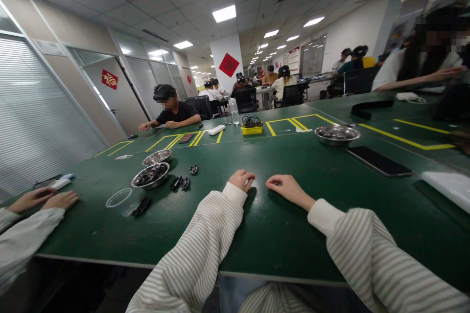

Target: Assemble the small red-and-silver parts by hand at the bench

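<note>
My left hand rests over the green table with its fingers curled in. A small pale patch shows by its fingertips, and I cannot make out whether it is a held thing. Across a narrow gap, my right hand has thumb and fingers drawn together; anything inside is hidden. Left of my hands lie small black plastic parts and one more black part. Beyond them stands a steel bowl full of black pieces.
Another steel bowl and a clear plastic cup are at left. A phone and a steel bowl lie to the right. A yellow box holds cables near a bottle. A co-worker's hands rest at far left.
</note>
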Action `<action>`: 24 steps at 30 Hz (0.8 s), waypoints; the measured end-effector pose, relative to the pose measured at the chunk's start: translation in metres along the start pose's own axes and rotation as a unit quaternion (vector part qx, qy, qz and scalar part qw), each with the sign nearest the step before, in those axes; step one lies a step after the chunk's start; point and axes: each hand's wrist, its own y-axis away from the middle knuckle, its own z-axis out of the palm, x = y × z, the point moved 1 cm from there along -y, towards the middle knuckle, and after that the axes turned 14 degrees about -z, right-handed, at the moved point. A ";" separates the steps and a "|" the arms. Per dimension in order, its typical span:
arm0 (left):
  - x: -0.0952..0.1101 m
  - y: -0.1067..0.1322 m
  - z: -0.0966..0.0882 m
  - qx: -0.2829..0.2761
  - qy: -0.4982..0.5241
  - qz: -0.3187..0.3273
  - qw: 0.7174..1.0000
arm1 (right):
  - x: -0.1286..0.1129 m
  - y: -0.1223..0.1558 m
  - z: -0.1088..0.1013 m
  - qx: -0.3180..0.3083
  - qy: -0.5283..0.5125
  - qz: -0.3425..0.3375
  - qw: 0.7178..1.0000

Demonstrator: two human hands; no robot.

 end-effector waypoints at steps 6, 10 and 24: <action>-0.050 -0.018 -0.024 -0.014 -0.130 -0.245 0.961 | 0.003 0.001 0.000 -0.017 0.013 -0.009 1.000; -0.070 -0.019 -0.031 -0.028 -0.174 -0.325 0.929 | 0.003 0.001 0.001 -0.022 0.017 -0.011 1.000; -0.090 -0.015 -0.034 0.023 -0.183 -0.349 0.919 | 0.003 0.001 0.001 -0.034 0.016 -0.015 0.999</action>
